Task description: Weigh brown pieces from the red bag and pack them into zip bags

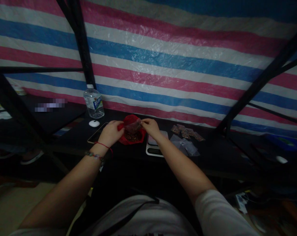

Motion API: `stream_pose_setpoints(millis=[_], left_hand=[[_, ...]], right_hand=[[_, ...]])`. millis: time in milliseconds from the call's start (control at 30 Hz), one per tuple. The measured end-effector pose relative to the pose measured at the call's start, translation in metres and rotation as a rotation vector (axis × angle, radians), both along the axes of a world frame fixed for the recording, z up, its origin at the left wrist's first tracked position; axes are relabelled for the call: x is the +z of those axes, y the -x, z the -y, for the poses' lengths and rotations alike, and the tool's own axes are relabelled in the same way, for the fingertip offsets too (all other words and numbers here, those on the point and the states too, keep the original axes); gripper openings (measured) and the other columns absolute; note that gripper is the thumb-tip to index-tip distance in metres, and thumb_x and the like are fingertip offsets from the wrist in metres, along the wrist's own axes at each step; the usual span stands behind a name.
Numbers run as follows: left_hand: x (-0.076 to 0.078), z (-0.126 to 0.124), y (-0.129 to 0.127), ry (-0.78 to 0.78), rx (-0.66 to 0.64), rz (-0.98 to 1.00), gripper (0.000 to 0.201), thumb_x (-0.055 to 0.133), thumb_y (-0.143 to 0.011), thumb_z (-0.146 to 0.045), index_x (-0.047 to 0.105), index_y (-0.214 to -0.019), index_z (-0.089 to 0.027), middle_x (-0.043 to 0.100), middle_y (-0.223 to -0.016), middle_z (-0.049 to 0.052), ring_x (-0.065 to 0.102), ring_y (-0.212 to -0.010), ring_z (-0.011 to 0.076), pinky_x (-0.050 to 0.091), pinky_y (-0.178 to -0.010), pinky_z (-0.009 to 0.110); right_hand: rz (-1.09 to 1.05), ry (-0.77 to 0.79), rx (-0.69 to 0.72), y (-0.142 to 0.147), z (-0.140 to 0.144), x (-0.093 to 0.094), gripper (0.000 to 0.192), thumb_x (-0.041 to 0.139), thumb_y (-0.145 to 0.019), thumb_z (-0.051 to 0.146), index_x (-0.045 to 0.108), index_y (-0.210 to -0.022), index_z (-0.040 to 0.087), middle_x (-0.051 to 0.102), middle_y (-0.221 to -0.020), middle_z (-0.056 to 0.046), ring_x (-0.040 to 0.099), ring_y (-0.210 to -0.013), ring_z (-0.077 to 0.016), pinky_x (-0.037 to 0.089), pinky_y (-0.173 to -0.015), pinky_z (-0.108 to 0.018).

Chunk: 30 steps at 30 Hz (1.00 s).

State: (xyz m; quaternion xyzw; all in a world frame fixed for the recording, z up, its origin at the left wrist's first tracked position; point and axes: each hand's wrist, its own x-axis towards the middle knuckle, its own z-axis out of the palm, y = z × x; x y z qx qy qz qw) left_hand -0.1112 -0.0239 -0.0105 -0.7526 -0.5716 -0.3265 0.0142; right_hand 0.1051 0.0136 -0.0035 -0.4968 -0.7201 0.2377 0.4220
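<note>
My left hand (111,132) and my right hand (150,127) together pinch a small clear plastic bag (133,126) with dark bits inside. I hold it just above a red plastic bag (128,139) full of the same dark stuff, which lies open on the dark table (72,137). My left hand also touches the red bag's rim. A small digital scale (153,149) lies under my right wrist. To its right lie several small filled clear bags (186,131) and a few empty ones (185,146).
A clear water bottle (94,103) stands at the back left, with a white cap (94,123) and a phone (97,132) near it. Black frame posts (81,49) rise at left and right. A striped red, white and blue tarp (175,59) hangs behind.
</note>
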Motion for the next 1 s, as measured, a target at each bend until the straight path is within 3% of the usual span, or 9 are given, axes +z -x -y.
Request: stream_pose_setpoints(millis=[133,333,500,700,800,900,1000], left_hand=[[-0.004,-0.004,0.0,0.034,-0.022,0.053,0.035,0.049,-0.078,-0.024,0.067,-0.106,-0.016,0.068,-0.106,0.01,0.061,-0.1,0.0258,0.045,-0.093,0.037],[0.0,-0.001,-0.003,-0.099,-0.061,0.177,0.036,0.048,-0.076,-0.019,0.065,-0.108,-0.015,0.067,-0.108,0.009,0.059,-0.102,0.0226,0.045,-0.095,0.035],[-0.002,-0.001,-0.004,-0.152,-0.083,0.158,0.036,0.05,-0.077,-0.023,0.063,-0.109,-0.015,0.064,-0.11,0.009,0.057,-0.105,0.0224,0.043,-0.097,0.035],[-0.001,0.01,-0.015,-0.249,0.072,0.037,0.049,0.059,-0.075,-0.045,0.06,-0.116,-0.018,0.051,-0.13,0.013,0.038,-0.127,0.0339,0.03,-0.105,0.05],[0.006,0.021,-0.027,-0.243,-0.114,0.055,0.054,0.058,-0.076,-0.042,0.054,-0.124,-0.018,0.051,-0.133,0.011,0.037,-0.129,0.0312,0.029,-0.106,0.048],[0.011,0.032,-0.039,-0.054,-0.327,0.176,0.048,0.054,-0.08,-0.039,0.054,-0.122,-0.017,0.06,-0.121,0.01,0.055,-0.111,0.0247,0.042,-0.096,0.039],[0.013,0.042,-0.049,0.157,-0.421,0.285,0.035,0.053,-0.082,-0.039,0.062,-0.109,-0.018,0.068,-0.102,0.006,0.063,-0.088,0.019,0.049,-0.08,0.029]], right_hand=[[0.257,-0.239,-0.037,0.011,-0.008,0.009,0.024,0.051,-0.083,0.02,0.072,-0.095,0.018,0.07,-0.099,-0.007,0.062,-0.095,-0.0189,0.043,-0.088,-0.03],[0.342,-0.283,-0.048,0.017,-0.009,0.013,0.026,0.049,-0.083,0.019,0.073,-0.093,0.015,0.071,-0.095,-0.009,0.063,-0.09,-0.0205,0.044,-0.084,-0.03],[0.275,-0.241,-0.082,0.011,-0.008,0.014,0.024,0.05,-0.083,0.022,0.073,-0.091,0.017,0.071,-0.093,-0.007,0.063,-0.09,-0.0192,0.044,-0.085,-0.029],[-0.061,-0.083,-0.106,-0.006,0.0,0.007,0.023,0.051,-0.082,0.027,0.07,-0.092,0.016,0.07,-0.091,-0.006,0.064,-0.086,-0.0185,0.048,-0.081,-0.031],[-0.298,0.044,0.008,-0.013,0.02,0.001,0.022,0.052,-0.081,0.032,0.066,-0.092,0.018,0.069,-0.089,-0.005,0.064,-0.081,-0.0175,0.052,-0.075,-0.032],[-0.495,0.169,0.138,-0.021,0.05,-0.001,0.02,0.054,-0.077,0.033,0.062,-0.09,0.02,0.066,-0.085,-0.002,0.064,-0.074,-0.0155,0.053,-0.065,-0.029],[-0.477,0.181,0.186,-0.036,0.077,0.0,0.022,0.06,-0.074,0.035,0.062,-0.091,0.021,0.066,-0.08,-0.001,0.062,-0.068,-0.014,0.05,-0.058,-0.024]])
